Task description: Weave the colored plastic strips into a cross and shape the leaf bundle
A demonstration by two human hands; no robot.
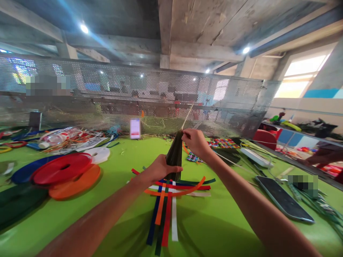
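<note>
1. A dark bundle of what seem to be long, thin strips is held up at mid-view, above the desk. It is drawn together at the top and spread toward its lower end.
2. Little weight is to be expected. The bundle is judged springy lengthwise but easily creased, and its smooth-looking strips may be found slippery against one another.
3. It is best taken around the lower body, with the gathered tip steadied separately; hard squeezing should be avoided.
4. The lower body is gripped by the left hand, which is partly closed, its thumb laid across the front; its other fingers are mostly hidden.
5. The tip is pinched by the right hand, its fingers curled tight. Whether the pale strip, pointed between twelve and one o'clock, is gripped too cannot be told.
6. At six o'clock from the bundle, coloured strips are interlaced, with loose ends fanned out. They are judged light and flexible; whether they are fastened to the bundle cannot be told.
7. Farther out, a red reel is set at nine o'clock, woven pieces near three, and a dark phone between three and four.
</note>
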